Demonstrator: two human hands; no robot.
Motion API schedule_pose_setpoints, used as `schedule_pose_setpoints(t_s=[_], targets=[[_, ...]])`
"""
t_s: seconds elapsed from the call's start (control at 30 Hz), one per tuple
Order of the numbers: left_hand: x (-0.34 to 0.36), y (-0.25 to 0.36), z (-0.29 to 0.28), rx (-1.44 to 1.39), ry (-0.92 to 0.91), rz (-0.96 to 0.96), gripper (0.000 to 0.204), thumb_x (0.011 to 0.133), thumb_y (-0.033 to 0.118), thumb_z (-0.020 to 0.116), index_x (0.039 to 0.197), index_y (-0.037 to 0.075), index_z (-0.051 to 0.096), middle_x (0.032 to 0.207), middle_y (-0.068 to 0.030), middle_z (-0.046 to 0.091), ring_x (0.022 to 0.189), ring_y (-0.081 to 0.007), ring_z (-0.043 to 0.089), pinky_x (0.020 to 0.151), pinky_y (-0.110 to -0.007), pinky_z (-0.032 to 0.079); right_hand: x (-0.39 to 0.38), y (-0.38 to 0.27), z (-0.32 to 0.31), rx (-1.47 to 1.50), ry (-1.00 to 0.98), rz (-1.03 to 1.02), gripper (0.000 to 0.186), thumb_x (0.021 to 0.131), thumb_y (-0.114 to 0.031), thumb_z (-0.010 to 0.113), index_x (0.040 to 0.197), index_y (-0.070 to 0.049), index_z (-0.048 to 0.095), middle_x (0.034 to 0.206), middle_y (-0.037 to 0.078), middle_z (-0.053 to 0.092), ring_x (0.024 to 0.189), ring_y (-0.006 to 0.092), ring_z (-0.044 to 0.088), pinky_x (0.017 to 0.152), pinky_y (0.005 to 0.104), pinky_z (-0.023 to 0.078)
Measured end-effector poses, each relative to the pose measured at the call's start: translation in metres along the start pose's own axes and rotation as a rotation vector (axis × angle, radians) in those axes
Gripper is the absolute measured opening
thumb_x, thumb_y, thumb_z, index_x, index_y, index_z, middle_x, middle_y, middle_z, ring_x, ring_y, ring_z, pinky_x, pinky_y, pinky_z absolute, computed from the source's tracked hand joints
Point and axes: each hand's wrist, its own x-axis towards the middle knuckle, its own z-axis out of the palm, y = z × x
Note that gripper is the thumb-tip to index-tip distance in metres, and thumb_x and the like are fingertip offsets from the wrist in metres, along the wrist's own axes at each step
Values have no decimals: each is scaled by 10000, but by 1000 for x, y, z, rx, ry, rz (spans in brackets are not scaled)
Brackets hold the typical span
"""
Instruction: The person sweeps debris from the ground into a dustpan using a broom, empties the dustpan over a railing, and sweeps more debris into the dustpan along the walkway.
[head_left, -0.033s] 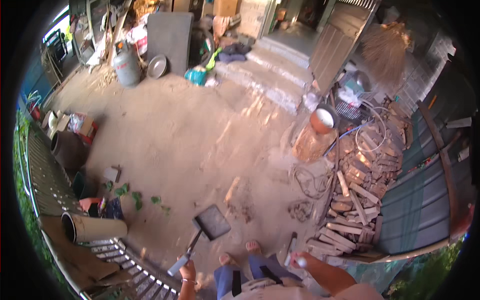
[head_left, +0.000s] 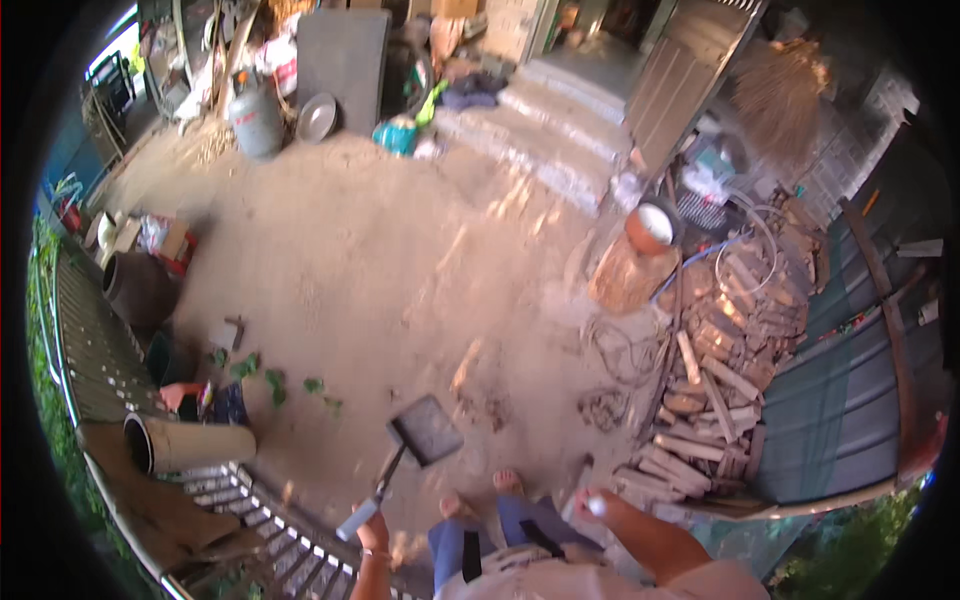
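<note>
My left hand (head_left: 371, 532) is closed on the grey handle of a square metal dustpan (head_left: 432, 432), whose pan is out in front over the dirt ground, left of my sandalled feet (head_left: 505, 480). My right hand (head_left: 610, 515) is closed on a white-ended handle (head_left: 596, 505); the rest of that tool runs forward, too blurred to name.
A firewood pile (head_left: 690, 460) lies right, beside a rope coil (head_left: 610, 355) and a chopping stump (head_left: 620, 280) with an orange pot (head_left: 648, 238). Railing (head_left: 270, 535), a pipe (head_left: 200, 448) and jar (head_left: 140, 290) are left. A gas cylinder (head_left: 252, 125) and steps (head_left: 540, 150) stand ahead.
The view has shifted slightly, with the yard sitting higher in the picture. The dustpan is a little higher in view, and the tool in my right hand has become more blurred.
</note>
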Motion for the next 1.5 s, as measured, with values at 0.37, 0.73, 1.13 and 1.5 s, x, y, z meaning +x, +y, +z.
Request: schedule_pose_setpoints(t_s=[0.37, 0.73, 1.13, 1.5], targets=[[-31, 152, -22, -387, 213, -358, 367, 828, 410, 429, 1068, 132, 441, 1025, -97, 502, 926, -254, 504, 776, -414, 405, 66, -71, 184, 780, 24, 623, 300, 709, -67, 478, 471, -145, 312, 441, -34, 363, 408, 75, 401, 420, 196, 335], [-24, 200, 85, 1598, -245, 45, 396, 686, 361, 623, 973, 110, 516, 835, -91, 604, 792, -232, 584, 696, -346, 432, -44, -149, 120, 98, 64, 441, 211, 772, -71, 453, 589, -105, 355, 511, -42, 348, 445, 42, 389, 401, 171, 326], [-6, 189, 117, 1667, -155, 9, 308, 710, 339, 602, 920, 129, 523, 754, -136, 601, 731, -325, 575, 635, -413, 435, 74, -104, 113, -704, 351, 238, 114, 580, -58, 517, 484, -8, 481, 454, 98, 468, 394, 186, 468, 378, 312, 366], [-13, 185, 110, 1640, -125, 44, 299, 694, 349, 608, 890, 133, 540, 721, -131, 600, 713, -328, 576, 619, -417, 435, -10, -188, 84, -350, 47, 426, 223, 716, -66, 520, 525, -77, 404, 463, 18, 403, 385, 110, 393, 360, 264, 325]])
